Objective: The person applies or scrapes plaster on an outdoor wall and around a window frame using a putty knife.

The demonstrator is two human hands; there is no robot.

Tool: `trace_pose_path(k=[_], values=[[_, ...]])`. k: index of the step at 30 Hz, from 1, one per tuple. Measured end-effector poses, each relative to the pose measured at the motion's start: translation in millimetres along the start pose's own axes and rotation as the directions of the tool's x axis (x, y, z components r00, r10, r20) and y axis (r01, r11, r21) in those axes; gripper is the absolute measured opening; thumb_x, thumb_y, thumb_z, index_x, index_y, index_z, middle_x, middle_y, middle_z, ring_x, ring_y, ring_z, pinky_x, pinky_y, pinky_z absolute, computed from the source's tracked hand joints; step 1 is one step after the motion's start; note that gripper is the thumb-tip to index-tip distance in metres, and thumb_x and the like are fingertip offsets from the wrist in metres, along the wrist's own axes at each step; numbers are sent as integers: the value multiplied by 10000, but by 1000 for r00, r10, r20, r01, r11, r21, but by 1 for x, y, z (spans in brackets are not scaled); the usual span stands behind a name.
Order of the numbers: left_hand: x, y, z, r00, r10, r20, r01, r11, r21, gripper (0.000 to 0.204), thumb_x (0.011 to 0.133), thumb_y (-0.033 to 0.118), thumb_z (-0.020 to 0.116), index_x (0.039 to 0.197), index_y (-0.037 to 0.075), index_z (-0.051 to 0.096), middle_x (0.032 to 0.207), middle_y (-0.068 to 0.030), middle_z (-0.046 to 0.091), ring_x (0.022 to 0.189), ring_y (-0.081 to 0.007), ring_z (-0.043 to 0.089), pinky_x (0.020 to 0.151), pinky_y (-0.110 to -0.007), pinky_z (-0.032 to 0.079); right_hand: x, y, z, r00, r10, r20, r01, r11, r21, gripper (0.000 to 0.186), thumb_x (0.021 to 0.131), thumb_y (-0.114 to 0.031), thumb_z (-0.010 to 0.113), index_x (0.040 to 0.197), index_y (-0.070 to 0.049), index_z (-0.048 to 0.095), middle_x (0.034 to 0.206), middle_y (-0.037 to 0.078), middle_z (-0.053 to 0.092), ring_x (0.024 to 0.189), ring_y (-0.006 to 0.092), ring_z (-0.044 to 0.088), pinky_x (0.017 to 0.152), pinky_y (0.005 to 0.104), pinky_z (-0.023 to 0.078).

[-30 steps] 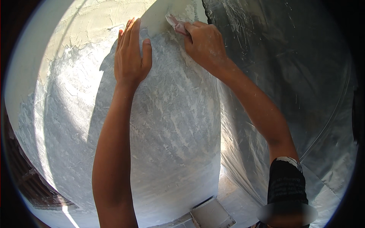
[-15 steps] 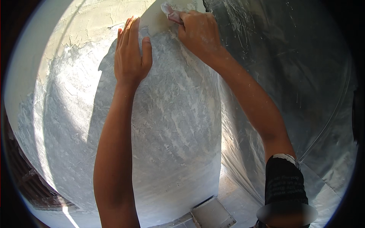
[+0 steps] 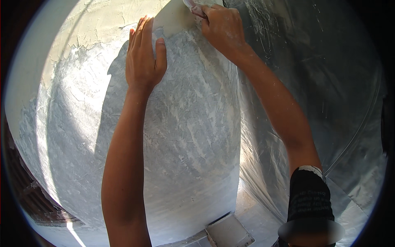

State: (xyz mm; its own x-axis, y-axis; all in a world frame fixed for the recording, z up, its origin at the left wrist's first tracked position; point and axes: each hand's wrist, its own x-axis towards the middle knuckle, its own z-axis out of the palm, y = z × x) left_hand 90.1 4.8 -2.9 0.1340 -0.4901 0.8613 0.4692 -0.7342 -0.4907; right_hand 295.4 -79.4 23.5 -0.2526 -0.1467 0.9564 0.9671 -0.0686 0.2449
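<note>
1. The small, reddish-brown hand scraper with a white-smeared end point(image 3: 196, 10) looks light and fairly stiff; damp smears could make it slippery. Its bare, darker end, away from the pale smears, seems the best place to take hold.
2. The right hand point(image 3: 223, 28) curls around that end, thumb and fingers pinching it, knuckles toward the camera.
3. The scraper lies near the right edge of the mottled grey-and-cream plastered wall point(image 3: 185, 136), high on the surface. It projects up and left from the right hand's fingers; its far end meets the view's upper limit, so I cannot tell its full shape.
4. The left hand point(image 3: 145, 59) is left of the scraper and apart from it, palm toward the wall, fingers straight and close together, thumb spread; it holds nothing visible.
5. Dark, shiny plastic sheeting point(image 3: 312, 74) hangs beyond the wall's right edge.
</note>
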Motion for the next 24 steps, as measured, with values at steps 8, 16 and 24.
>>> trace_pose_path(k=[8,16,24], values=[[-4,-4,-8,1000,-16,6,16,1000,-17,497,1012,201,419,1445,-41,448,1444,-291,507,1396,-427,447,1198,-526,261,-68,-50,1,987,-155,44,154,988,15,194,853,-86,619,996,-9,726,909,165,722,881,314,697,890,466,449],[1,3,1,1000,-11,9,11,1000,-29,499,1013,200,416,1451,-37,442,1446,-287,507,1401,-426,442,1199,-524,259,2,-1,13,997,-77,-17,74,992,-107,237,868,-85,628,1072,-5,718,929,146,724,885,294,696,889,449,455],[-5,-6,-10,1000,-9,17,10,1000,-23,492,968,182,483,1410,-33,468,1408,-268,541,1390,-414,458,1190,-524,288,-58,-46,-6,983,-182,-11,182,982,52,222,864,-76,598,1034,5,716,958,153,718,889,296,692,901,451,448]])
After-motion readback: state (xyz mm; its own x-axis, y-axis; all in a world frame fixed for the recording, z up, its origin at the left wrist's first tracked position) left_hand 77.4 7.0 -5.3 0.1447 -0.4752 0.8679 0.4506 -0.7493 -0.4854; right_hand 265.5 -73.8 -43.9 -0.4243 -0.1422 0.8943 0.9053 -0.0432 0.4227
